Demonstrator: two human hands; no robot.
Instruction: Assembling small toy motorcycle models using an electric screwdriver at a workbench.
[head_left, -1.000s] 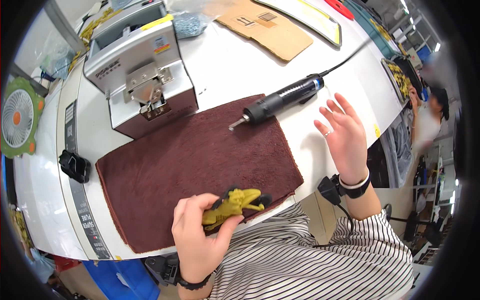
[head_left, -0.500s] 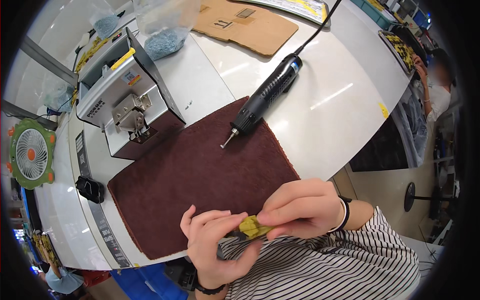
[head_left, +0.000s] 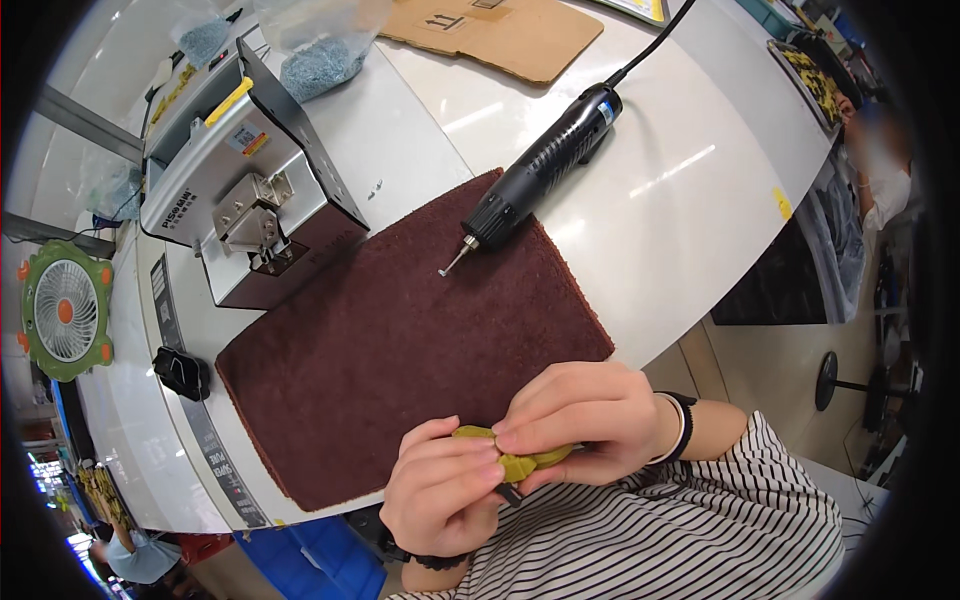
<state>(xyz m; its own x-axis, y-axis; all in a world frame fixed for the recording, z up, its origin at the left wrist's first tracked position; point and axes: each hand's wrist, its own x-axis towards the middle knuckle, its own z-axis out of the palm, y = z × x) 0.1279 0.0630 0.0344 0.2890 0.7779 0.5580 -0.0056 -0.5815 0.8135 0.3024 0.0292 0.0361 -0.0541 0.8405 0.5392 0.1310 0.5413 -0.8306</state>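
Observation:
A small olive-yellow plastic part (head_left: 519, 467) with a black piece (head_left: 510, 494) at its lower side is held between both hands, near the front edge of the brown mat (head_left: 400, 340). My left hand (head_left: 445, 495) is closed on it from the left, fingers pressed against its face. From the right, my right hand (head_left: 590, 425) pinches the same part between thumb and fingers. The fingers cover much of it, so its full shape is hidden. Farther off on the mat lies a black electric screwdriver (head_left: 545, 165), its bit towards the left.
A silver screw feeder (head_left: 250, 200) stands at the mat's left, and a small black part (head_left: 181, 374) lies nearer. Bags of screws (head_left: 322, 68), flat cardboard (head_left: 500, 35) and a green fan (head_left: 66, 310) are around. Another person (head_left: 880, 160) sits at far right.
Both hands have turned the yellow part; more of its length shows now. The left fingers have closed in over it, and the right hand has shifted slightly left. The view has tilted a little.

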